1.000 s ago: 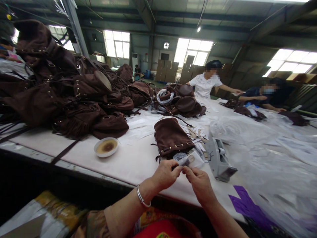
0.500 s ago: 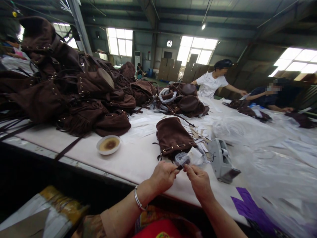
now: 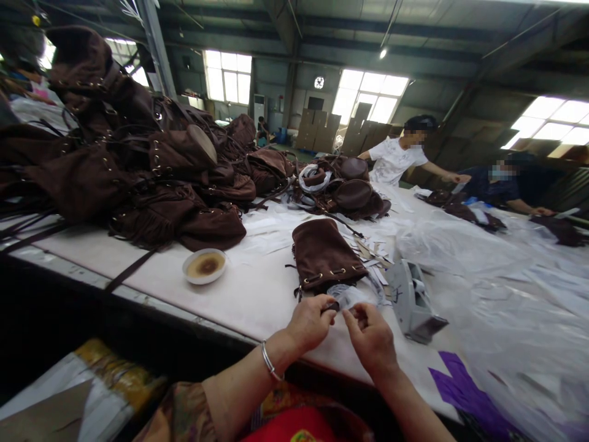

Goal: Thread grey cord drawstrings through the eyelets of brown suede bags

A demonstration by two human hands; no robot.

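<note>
A brown drawstring bag (image 3: 324, 255) with gold eyelets lies on the white table, its gathered opening toward me. Just in front of it, my left hand (image 3: 313, 322) pinches a small dark strap end (image 3: 332, 306). Close beside, at the same height, my right hand (image 3: 370, 336) is closed with thumb and fingertips together; what it holds, if anything, is too small to make out. Clear plastic wrap (image 3: 345, 294) shows at the bag's opening, behind my fingers.
Brown bags (image 3: 184, 202) are heaped at the left and back. A white dish (image 3: 205, 267) of yellowish stuff sits left of the bag, a grey tape dispenser (image 3: 414, 301) to the right. Plastic sheets (image 3: 506, 307) cover the right side. Two people (image 3: 396, 156) work across the table.
My left hand has turned slightly around the dark strap end, and the white piece by my fingers no longer shows. Across the table, a person's hand has moved.
</note>
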